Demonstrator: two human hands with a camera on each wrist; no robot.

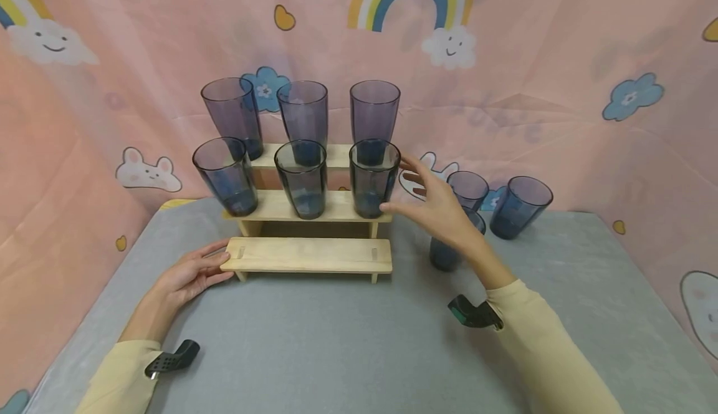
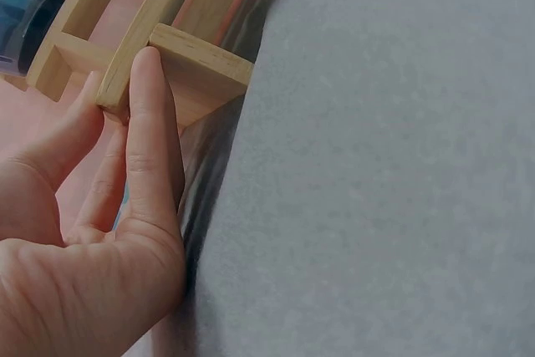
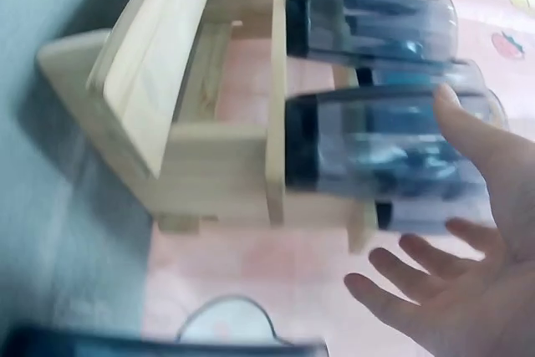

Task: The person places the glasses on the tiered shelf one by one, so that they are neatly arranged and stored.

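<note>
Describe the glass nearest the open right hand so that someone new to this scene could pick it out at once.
Start at the three-step wooden rack on the grey table. Its middle step holds three dark blue glasses; take the rightmost glass. Unlike its neighbours, it stands at the step's right end, next to the fingertips of the right hand.
</note>
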